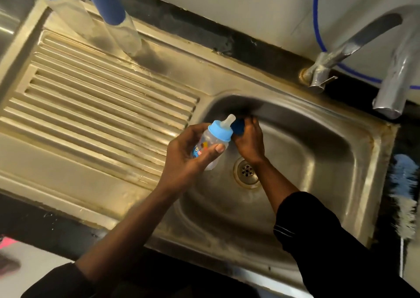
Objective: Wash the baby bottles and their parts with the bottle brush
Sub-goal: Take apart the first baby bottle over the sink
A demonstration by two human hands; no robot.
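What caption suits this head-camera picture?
Left hand holds a baby bottle over the sink; right hand grips a dark blue part.

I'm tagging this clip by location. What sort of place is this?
Probably a kitchen: steel sink with ribbed drainboard, tap above, left hand holding a baby bottle, right hand a dark blue part.

Both forearms reach forward and converge; the left hand (188,154) grips a bottle (214,139), the right hand (250,142) clasps a blue piece (238,127).
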